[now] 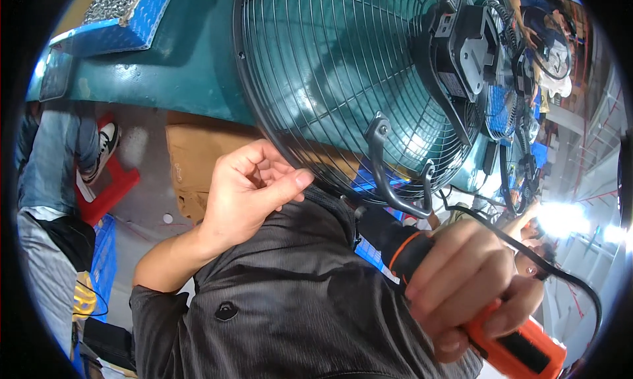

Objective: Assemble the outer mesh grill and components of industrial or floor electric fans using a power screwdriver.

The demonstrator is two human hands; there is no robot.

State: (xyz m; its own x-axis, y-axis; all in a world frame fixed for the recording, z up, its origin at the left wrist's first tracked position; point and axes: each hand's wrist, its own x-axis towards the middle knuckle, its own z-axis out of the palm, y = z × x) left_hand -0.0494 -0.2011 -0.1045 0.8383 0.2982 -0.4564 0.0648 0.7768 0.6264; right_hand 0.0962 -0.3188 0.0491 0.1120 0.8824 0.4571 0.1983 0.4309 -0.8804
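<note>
My left hand (241, 194) is curled beside the lower left rim of a round black wire fan guard (316, 95). Its thumb lies over the bent fingers, near or touching the rim; whatever is between them is too small or hidden to make out. Lower right, my right hand (468, 280) wraps around an orange-and-black power drill (521, 349). The drill's dark front end, with an orange ring, points up and left toward the guard. On the guard are a black bracket handle (382, 161) and a motor housing (465, 56).
A blue box of small metal fasteners (119, 23) sits on the green tabletop (158, 82). Below the table edge is a cardboard box (198, 155). A black cable (554, 267) arcs past my right hand. More fans (501, 108) and people stand on the right; another person's jeans (53, 161) show at left.
</note>
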